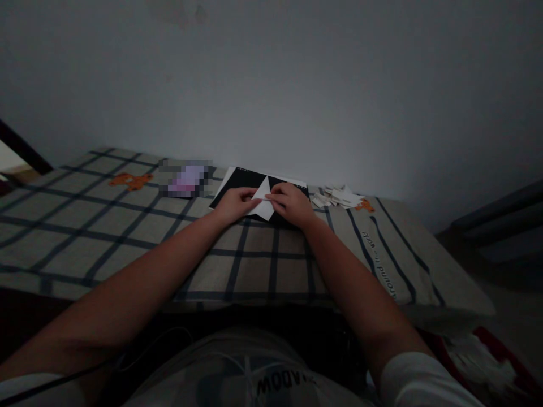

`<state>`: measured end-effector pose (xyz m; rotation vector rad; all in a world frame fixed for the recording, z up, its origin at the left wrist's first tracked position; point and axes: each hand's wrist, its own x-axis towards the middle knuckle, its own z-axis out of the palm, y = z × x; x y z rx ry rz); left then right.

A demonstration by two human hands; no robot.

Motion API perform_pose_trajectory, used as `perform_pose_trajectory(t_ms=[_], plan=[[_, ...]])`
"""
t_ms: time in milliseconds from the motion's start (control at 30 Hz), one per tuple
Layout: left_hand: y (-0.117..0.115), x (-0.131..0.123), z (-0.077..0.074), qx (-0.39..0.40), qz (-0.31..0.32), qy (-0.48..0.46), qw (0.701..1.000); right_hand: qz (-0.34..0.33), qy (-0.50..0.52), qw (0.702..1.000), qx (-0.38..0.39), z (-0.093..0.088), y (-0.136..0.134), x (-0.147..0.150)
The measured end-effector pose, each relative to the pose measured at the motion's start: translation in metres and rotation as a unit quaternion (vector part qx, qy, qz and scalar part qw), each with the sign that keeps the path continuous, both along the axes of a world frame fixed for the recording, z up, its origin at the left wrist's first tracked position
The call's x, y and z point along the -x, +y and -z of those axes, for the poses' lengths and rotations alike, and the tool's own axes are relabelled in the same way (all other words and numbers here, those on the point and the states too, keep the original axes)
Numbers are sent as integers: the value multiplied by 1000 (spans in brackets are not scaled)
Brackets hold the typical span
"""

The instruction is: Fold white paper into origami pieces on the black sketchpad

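Observation:
A piece of white folded paper [263,208] with a pointed top lies over a black notebook or pad [237,182] with a row of holes along its far edge. My left hand [236,204] pinches the paper's left side between thumb and fingers. From the right, my right hand [292,203] grips the same paper, its fingertips close to the middle. Both hands rest low over the black surface. White sheet edges show beneath the black cover. The fingers hide parts of the folds.
Several white paper scraps [339,196] lie in a pile right of the notebook. To the left is a blurred purple rectangular object [186,181]. A checked cloth [127,237] with orange bear prints covers the table, which stands against a grey wall [271,85].

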<state>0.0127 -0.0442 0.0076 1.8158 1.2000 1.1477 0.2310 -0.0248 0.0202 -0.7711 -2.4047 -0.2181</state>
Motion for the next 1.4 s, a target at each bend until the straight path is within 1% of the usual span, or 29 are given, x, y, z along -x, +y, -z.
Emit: perform_pose_trajectory(t_ms=[100,233,400,633,733,867,1133,1400], plan=[[-1,0,-1,-13,-1,39,999,-8,-1,1000,-12,-2,-3,2],[-2,0,-1,-41,-20,101,994,-12,0,1000,-13,-4,-4,3],[-4,-1,-3,-75,-24,132,988,2,6,1000,8,-5,-5,4],[-5,-2,-3,-91,-25,107,990,44,14,998,37,-7,-8,6],[-5,-3,-3,-77,-26,109,991,62,23,996,51,-6,-8,8],[-6,-3,-4,-53,-11,99,994,76,73,991,87,-5,-7,10],[-7,-4,-5,-39,6,94,995,87,108,984,115,-5,-6,11],[-8,-5,-5,-49,31,68,996,58,122,981,139,-5,-6,12]])
